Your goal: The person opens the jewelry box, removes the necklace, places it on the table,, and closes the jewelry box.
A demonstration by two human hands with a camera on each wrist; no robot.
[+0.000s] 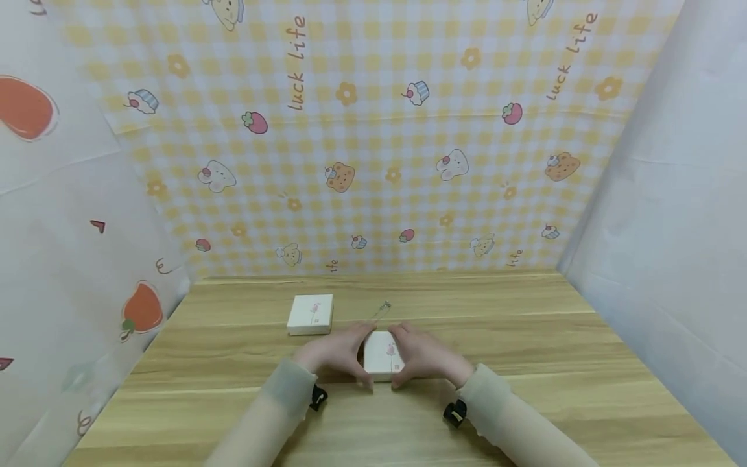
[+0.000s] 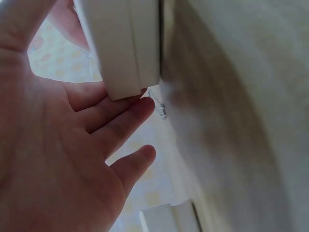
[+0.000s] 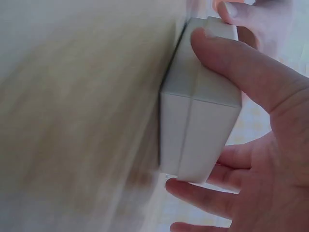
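Observation:
A small white lidded box (image 1: pixel 380 355) with a pink flower print lies flat on the table, between my two hands. My left hand (image 1: pixel 338 351) grips its left side, thumb at the near edge and fingers at the far edge. On the right side my right hand (image 1: pixel 428 355) holds it the same way; in the right wrist view the thumb (image 3: pixel 227 53) lies along the box's side. A seam between lid and base runs round the box (image 3: pixel 205 121). Just behind it lies a thin silvery chain (image 1: pixel 382 309), partly hidden by the left fingers.
Farther back and left, a second white box (image 1: pixel 310 315) with a similar flower print stands on the wood-grain table (image 1: pixel 496 311). A yellow checked cloth (image 1: pixel 373 207) hangs behind the table, with pale cloths at both sides.

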